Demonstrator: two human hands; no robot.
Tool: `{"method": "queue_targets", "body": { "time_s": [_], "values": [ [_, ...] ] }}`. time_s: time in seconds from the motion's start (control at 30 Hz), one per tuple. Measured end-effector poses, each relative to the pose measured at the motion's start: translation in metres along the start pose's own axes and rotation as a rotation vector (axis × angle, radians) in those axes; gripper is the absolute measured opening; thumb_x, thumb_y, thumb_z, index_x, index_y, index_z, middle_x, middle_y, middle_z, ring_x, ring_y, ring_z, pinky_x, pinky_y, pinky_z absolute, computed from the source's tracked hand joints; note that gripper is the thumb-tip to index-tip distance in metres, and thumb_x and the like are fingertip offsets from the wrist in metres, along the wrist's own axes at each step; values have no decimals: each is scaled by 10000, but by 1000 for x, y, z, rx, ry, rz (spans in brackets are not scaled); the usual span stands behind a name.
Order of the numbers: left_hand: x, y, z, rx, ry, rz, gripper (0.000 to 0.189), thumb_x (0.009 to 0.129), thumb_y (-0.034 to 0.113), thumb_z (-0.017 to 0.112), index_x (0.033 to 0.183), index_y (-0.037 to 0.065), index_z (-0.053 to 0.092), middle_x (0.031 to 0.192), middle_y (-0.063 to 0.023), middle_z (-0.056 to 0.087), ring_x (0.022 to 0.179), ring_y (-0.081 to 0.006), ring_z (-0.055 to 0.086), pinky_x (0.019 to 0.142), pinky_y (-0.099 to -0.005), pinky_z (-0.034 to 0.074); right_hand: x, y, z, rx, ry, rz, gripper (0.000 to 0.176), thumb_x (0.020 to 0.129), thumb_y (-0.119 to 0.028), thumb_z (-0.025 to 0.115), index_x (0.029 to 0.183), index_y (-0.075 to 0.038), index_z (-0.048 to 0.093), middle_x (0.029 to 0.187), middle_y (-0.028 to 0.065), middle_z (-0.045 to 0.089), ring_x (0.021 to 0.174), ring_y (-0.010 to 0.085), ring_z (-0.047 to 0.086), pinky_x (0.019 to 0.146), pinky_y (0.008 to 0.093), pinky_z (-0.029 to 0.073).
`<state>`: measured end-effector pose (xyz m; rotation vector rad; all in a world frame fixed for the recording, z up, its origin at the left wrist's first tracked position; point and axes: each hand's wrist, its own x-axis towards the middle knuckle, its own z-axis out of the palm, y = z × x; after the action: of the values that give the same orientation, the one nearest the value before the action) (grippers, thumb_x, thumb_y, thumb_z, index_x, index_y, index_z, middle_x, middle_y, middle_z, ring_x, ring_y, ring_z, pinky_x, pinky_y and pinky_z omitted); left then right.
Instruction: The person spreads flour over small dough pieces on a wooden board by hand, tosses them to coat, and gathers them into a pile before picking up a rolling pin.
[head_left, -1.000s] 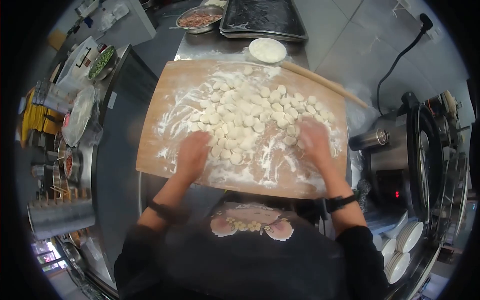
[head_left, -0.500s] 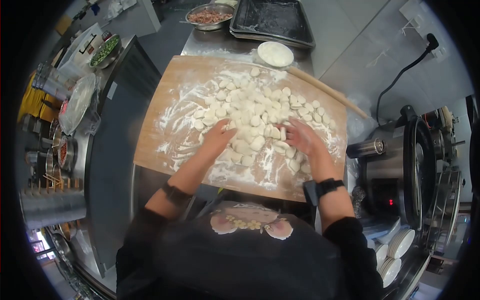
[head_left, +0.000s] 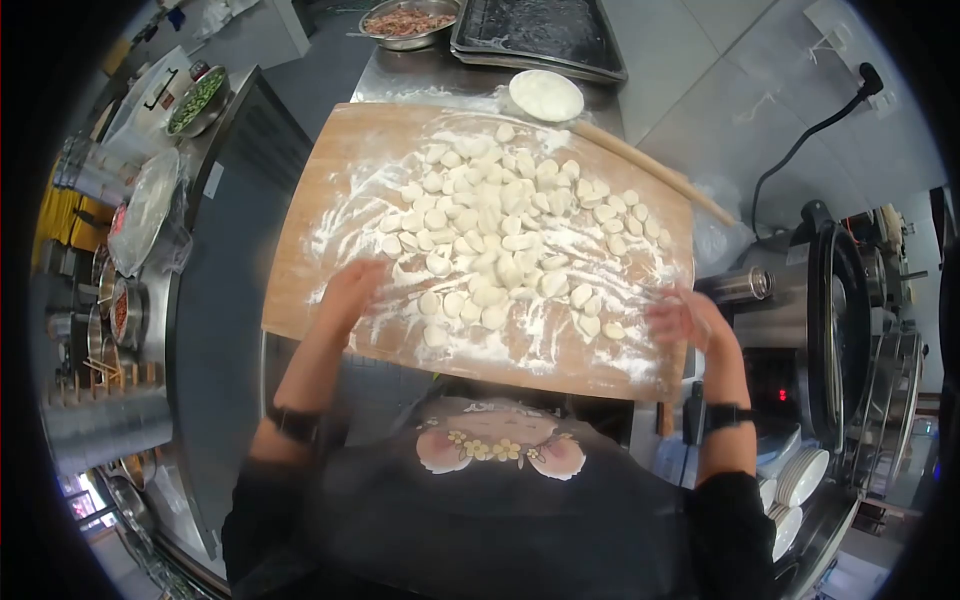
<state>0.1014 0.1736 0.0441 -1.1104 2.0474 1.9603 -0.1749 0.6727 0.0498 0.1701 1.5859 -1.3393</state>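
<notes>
Whitish dough pieces (head_left: 487,228) lie beyond outstretched arms (head_left: 308,372); the right hand (head_left: 692,318) is loosely spread, the left hand (head_left: 352,290) too blurred to tell.

Operator attire: black workwear, printed front

Garment (head_left: 500,525): black, plain below the print. Print (head_left: 554,461): two rounded pink shapes with white lower edges, linked by a row of yellow flowers (head_left: 484,449); pale marking above, illegible. Left sleeve (head_left: 268,500) and right sleeve (head_left: 737,515): black, ending near the elbow. Left forearm band (head_left: 293,422): dark, blurred. Right forearm band (head_left: 729,416): dark strap, boxy dark unit (head_left: 693,415) at inner side. Left hand (head_left: 352,290), right hand (head_left: 693,318): bare.
</notes>
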Motion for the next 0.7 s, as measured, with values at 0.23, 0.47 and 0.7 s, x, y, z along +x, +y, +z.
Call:
{"method": "queue_targets", "body": {
  "time_s": [0.23,0.47,0.7],
  "values": [
    [-37,-7,50,-73,-254,-104,590,913,297,627,1401,21,446,1020,-99,635,734,-159,631,657,-291,566,17,22,101,266,-214,-16,667,1006,-513,420,1475,-57,295,1369,248,488,1173,385,581,852,554,557],
    [18,39,111,-7,-206,-135,641,916,303,650,1415,-8,395,970,-110,617,735,-174,626,637,-288,554,96,-36,182,281,-473,-22,617,1006,-524,413,1453,-102,357,1352,177,517,1203,381,559,889,639,509],
    [30,51,120,-202,-414,202,393,939,222,606,1296,63,563,1086,-62,635,859,-167,623,789,-309,515,83,-73,178,405,-334,-342,632,993,-543,424,1386,-54,499,1448,90,481,1395,307,335,1114,632,206]
  ]
}}
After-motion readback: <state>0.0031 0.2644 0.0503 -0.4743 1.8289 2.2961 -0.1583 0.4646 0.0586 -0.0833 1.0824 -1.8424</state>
